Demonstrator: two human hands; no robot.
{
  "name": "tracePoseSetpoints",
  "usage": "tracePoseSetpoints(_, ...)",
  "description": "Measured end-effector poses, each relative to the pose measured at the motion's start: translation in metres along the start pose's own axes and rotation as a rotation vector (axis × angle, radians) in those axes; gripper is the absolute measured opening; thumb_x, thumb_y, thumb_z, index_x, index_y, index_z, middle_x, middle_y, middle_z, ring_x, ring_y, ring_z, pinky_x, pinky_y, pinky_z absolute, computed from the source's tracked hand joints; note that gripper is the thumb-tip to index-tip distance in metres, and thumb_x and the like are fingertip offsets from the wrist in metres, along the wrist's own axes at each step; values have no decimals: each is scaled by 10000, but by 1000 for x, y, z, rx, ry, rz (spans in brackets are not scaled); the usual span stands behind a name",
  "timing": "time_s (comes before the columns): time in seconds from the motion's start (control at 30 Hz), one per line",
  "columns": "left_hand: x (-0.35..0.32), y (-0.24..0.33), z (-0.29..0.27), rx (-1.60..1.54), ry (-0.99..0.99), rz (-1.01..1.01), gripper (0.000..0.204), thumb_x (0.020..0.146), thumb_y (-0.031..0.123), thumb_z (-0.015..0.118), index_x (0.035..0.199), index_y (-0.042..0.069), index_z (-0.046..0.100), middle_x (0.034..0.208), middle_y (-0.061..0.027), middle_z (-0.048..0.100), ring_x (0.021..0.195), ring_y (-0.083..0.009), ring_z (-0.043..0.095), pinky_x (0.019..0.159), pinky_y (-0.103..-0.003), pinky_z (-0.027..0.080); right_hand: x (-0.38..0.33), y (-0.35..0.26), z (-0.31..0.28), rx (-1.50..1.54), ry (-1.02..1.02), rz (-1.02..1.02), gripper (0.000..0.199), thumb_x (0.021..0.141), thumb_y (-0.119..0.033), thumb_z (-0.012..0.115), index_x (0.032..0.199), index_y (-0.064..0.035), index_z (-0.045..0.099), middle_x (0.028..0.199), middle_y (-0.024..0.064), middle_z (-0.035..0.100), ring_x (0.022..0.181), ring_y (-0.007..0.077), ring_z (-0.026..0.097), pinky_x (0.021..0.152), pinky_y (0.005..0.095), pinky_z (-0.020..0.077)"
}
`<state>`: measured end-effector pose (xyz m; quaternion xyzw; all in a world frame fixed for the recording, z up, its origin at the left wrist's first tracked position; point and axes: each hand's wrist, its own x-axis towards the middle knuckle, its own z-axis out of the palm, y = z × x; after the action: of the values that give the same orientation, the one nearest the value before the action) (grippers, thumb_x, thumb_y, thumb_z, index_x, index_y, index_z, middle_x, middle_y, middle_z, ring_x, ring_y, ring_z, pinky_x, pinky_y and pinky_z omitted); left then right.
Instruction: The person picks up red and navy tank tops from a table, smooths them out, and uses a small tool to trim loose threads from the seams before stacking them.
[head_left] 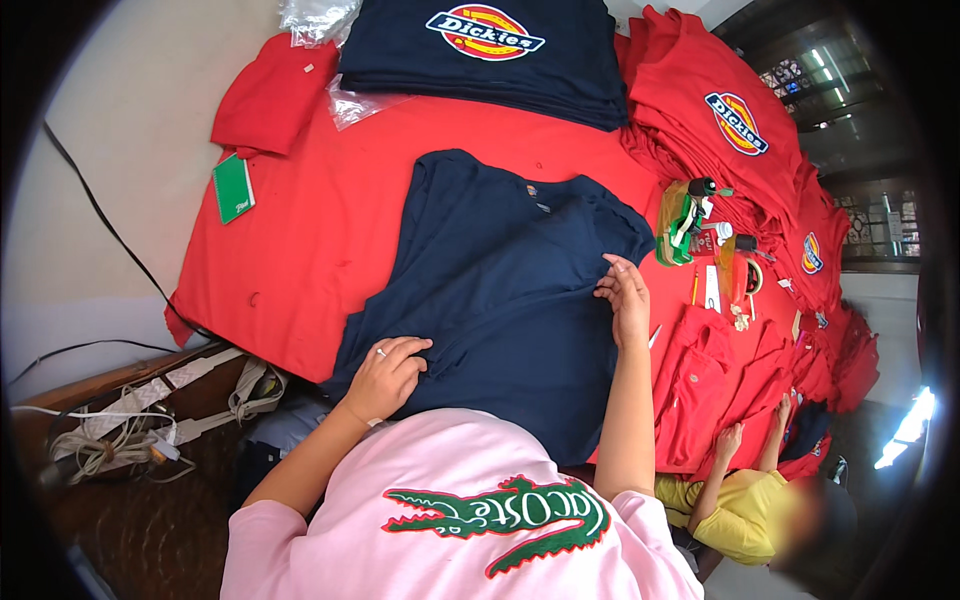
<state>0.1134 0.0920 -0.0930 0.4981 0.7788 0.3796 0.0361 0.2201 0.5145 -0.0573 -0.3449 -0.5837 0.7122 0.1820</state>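
Note:
A navy T-shirt [500,270] lies spread in front of me on the red-covered table, its neckline away from me and its cloth wrinkled. On the shirt's near left part rests my left hand [390,375], a ring on one finger, its fingers bent together on a fold of the cloth. My right hand [627,300] is at the shirt's right edge, fingers partly stretched and slightly apart, holding nothing that I can see. The near end of the shirt hangs toward my lap.
Folded navy shirts [480,75] are stacked at the far side, with red shirts [710,110] piled right of them. A green notebook [234,189] lies left. Tape dispenser [685,222] and small tools sit right. Cables [120,440] tangle lower left. A person in yellow [745,515] works at lower right.

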Motion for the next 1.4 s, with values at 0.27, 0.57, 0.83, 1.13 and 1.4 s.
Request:
tracePoseSetpoints(0.27, -2, -2, -2, -77, -22, -88, 171, 809, -5, 754, 943, 85, 698, 1062, -52, 679, 1058, -271, 683, 949, -412, 526, 28, 30, -2, -123, 236, -182, 301, 939, 101, 738, 1205, -38, 726, 1021, -21, 621, 871, 46, 603, 745, 199, 491)
tracePoseSetpoints(0.57, 26, -23, -39, 61, 336, -574, 384, 895, 156, 830, 1236, 51, 690, 1291, -153, 643, 1232, -378, 599, 1068, -486, 455, 67, -52, 169, -1194, 62, -1062, 241, 875, -163, 784, 1100, -82, 759, 1323, 164, 707, 1209, 369, 651, 1043, 481, 493)
tracePoseSetpoints(0.83, 17, -30, -26, -1, 263, -695, 307, 810, 76, 862, 1018, 53, 637, 1210, -113, 680, 1170, -347, 621, 1054, -463, 433, 112, 3, 191, -1058, -132, -544, 333, 888, 11, 706, 1211, -69, 727, 1061, 152, 716, 980, 319, 718, 881, 418, 579)
tracePoseSetpoints(1.13, -15, -7, -19, 117, 119, -86, 165, 803, 41, 789, 890, 70, 651, 1079, -56, 697, 985, -279, 679, 936, -451, 514, 52, 30, 52, -325, -15, -494, 263, 952, 189, 534, 1083, -22, 619, 1181, 53, 654, 1091, 111, 631, 980, 260, 499)
tracePoseSetpoints(1.4, -19, -6, -9, 128, 246, -217, 233, 856, 32, 785, 1060, 74, 681, 1144, -81, 664, 981, -291, 673, 882, -424, 526, 12, 59, 24, -107, -8, -419, 312, 952, 211, 521, 1068, -71, 583, 1412, 123, 599, 1339, 173, 569, 1177, 306, 395)
